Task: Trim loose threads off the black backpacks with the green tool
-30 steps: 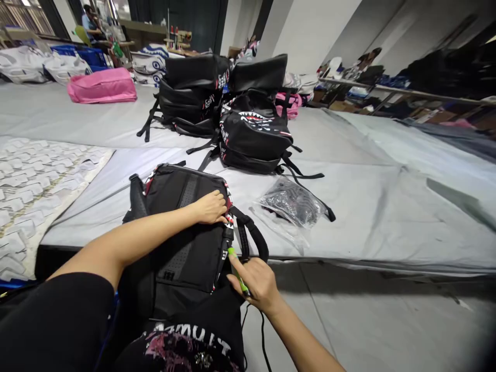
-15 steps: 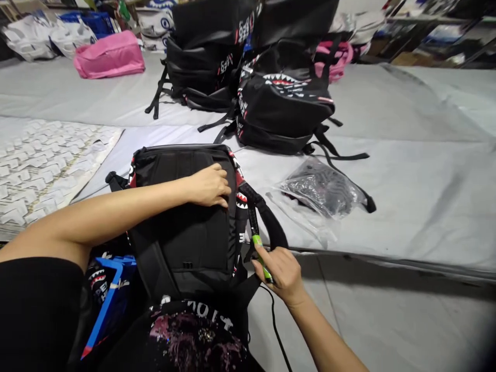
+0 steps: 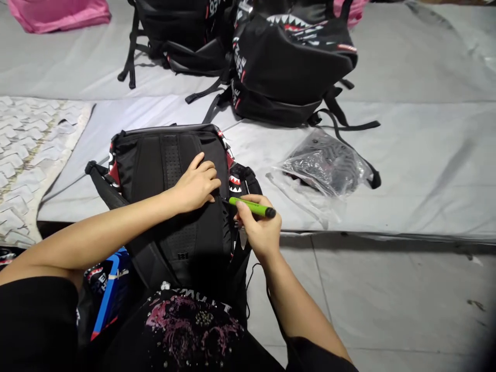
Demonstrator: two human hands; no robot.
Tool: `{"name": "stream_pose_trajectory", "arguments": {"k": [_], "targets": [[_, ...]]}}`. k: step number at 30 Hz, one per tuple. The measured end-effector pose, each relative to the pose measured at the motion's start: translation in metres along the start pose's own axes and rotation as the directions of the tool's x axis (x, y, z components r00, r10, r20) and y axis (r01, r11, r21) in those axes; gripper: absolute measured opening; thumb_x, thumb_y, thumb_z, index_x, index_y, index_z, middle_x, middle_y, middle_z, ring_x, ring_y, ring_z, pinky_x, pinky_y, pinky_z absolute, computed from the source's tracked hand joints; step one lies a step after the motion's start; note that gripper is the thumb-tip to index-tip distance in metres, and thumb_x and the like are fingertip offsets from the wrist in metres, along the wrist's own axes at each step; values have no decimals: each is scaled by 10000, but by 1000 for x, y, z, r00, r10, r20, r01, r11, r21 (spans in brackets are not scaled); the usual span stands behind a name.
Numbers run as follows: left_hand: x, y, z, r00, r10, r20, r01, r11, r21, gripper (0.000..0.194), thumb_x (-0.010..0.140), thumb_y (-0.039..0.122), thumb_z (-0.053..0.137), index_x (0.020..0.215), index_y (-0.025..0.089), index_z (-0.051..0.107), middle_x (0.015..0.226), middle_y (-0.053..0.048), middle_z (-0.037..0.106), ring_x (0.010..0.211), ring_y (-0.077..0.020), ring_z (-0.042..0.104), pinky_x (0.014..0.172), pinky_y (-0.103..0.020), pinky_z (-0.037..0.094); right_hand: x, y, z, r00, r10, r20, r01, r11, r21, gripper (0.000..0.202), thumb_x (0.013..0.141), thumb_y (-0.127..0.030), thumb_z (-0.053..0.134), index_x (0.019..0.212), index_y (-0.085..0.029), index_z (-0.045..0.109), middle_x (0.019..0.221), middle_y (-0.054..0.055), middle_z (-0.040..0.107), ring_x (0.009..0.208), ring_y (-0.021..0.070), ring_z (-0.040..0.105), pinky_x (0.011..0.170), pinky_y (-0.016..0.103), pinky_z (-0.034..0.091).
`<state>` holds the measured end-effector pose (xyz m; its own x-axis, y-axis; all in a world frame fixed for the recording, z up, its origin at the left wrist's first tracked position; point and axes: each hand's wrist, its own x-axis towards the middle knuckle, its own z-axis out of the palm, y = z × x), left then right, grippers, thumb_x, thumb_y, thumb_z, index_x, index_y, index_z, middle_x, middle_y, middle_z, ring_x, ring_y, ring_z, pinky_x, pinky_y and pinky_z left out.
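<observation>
A black backpack (image 3: pixel 155 170) leans at the table's front edge, its padded back panel facing up towards me and shark-mouth print showing on its right side. My left hand (image 3: pixel 197 186) lies flat across the right half of that panel, fingers somewhat spread and slightly bent. In my right hand (image 3: pixel 260 227) is a green marker pen (image 3: pixel 253 207) with a black end. The pen's point is at the panel's right side seam, just beside my left fingertips. Below the right fingers a small pointed metal piece (image 3: pixel 243 238) shows; what it belongs to is hidden.
Farther back on the grey-covered table (image 3: pixel 418 155) stand more black backpacks (image 3: pixel 290 77). A clear plastic bag (image 3: pixel 325 165) with dark contents lies at right. White folded pieces (image 3: pixel 31 150) cover a mat at left. A blue crate (image 3: pixel 106 299) sits by my left side.
My right hand has moved up and left, bringing the marker pen from beside the strap to the panel's side seam. My left fingers have spread on the panel. The view has tilted down.
</observation>
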<state>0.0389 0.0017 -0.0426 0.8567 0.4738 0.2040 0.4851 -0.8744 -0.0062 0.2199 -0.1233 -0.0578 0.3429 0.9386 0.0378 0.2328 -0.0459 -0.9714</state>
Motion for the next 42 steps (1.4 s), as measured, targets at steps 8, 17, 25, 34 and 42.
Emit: {"name": "stream_pose_trajectory", "arguments": {"k": [8, 17, 25, 34, 42], "targets": [[-30, 15, 34, 925, -21, -379, -32, 991, -133, 157, 975, 255, 552, 864, 180, 634, 1105, -64, 690, 1302, -251, 528, 1225, -602, 274, 10, 9, 12, 999, 13, 30, -13, 1000, 8, 262, 888, -464, 653, 907, -203, 667, 659, -13, 666, 501, 142, 570, 493, 276, 465], [-28, 15, 44, 886, -16, -463, -36, 994, -104, 119, 966, 196, 535, 879, 173, 613, 1106, -41, 670, 1296, -233, 541, 1255, -532, 261, 18, 12, 31, 989, -145, -32, 139, 978, -154, 224, 897, -417, 641, 851, -198, 655, 706, 18, 685, 595, 178, 639, 559, 315, 520], [-29, 11, 56, 927, -91, -364, -11, 964, -267, 133, 983, 223, 513, 922, 186, 626, 1237, -56, 614, 1405, -222, 434, 1290, -511, 165, 33, 6, 30, 993, -109, 35, 114, 965, -236, 257, 901, -434, 620, 801, -198, 629, 620, 4, 651, 543, 176, 632, 550, 311, 539], [-25, 6, 59, 961, -144, -235, 51, 930, -363, 186, 984, 237, 491, 933, 185, 662, 1270, -86, 617, 1416, -256, 421, 1268, -563, 207, 42, 6, 35, 997, -57, 44, 65, 976, -208, 258, 895, -424, 619, 766, -200, 626, 585, -2, 641, 531, 174, 627, 544, 308, 521], [-22, 4, 64, 963, -174, -207, 65, 891, -448, 189, 979, 242, 482, 888, 189, 639, 1268, -74, 603, 1415, -251, 415, 1272, -559, 168, 53, 13, 32, 997, 0, 80, 21, 968, -249, 375, 898, -464, 625, 639, -197, 586, 488, -9, 598, 437, 144, 563, 446, 265, 420]]}}
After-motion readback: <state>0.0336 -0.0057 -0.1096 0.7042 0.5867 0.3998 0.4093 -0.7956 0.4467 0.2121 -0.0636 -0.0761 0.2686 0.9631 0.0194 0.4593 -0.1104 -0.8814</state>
